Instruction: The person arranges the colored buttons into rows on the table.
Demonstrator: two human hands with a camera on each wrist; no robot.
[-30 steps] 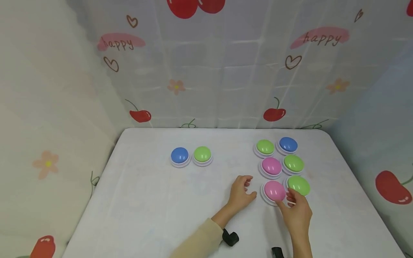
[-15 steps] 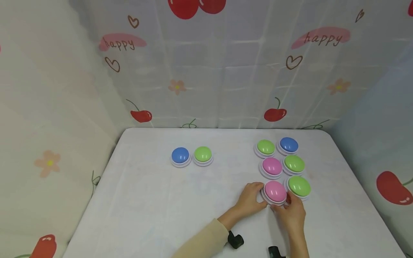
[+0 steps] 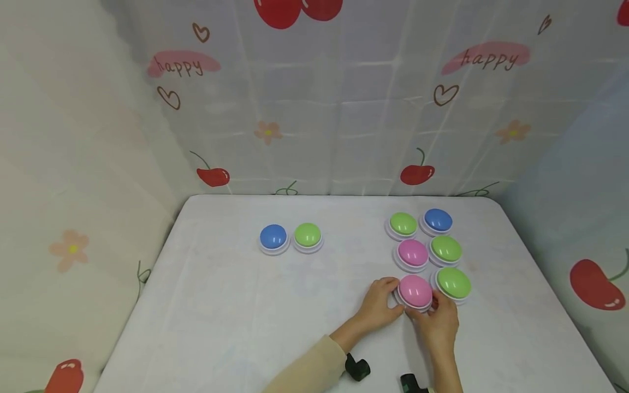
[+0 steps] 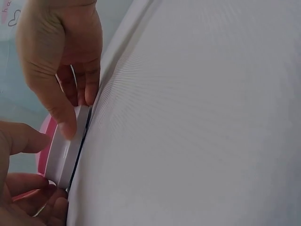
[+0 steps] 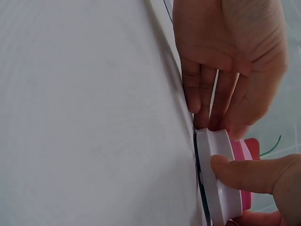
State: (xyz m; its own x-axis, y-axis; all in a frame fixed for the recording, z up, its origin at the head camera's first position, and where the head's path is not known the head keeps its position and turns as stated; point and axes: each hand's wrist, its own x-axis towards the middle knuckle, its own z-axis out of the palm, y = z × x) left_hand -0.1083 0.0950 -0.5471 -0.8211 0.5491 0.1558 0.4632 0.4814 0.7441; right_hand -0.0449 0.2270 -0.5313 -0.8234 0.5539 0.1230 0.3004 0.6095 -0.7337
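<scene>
A pink-domed push button [image 3: 415, 291] with a white round base is at the front of the group on the right. My left hand [image 3: 378, 304] grips its left side, the thumb near the front of the base. From the right, my right hand [image 3: 438, 323] pinches the base between thumb and fingers. The left wrist view shows the button's white base [image 4: 61, 155] from the side, close to the white tabletop. In the right wrist view, the right thumb [image 5: 235, 174] lies against the base. Whether the base touches the table, I cannot tell.
Behind it stands another pink button [image 3: 413, 252]. Green buttons [image 3: 454, 283], [image 3: 446, 248], [image 3: 403, 224] and a blue button [image 3: 438, 220] complete the right group. Further left are a blue button [image 3: 273, 236] and a green button [image 3: 308, 234]. A printed curtain [image 3: 339, 109] hangs behind the table.
My left hand has moved right and forward onto the front pink button. My right hand has shifted left and now holds its right side. The button has slid slightly left.
</scene>
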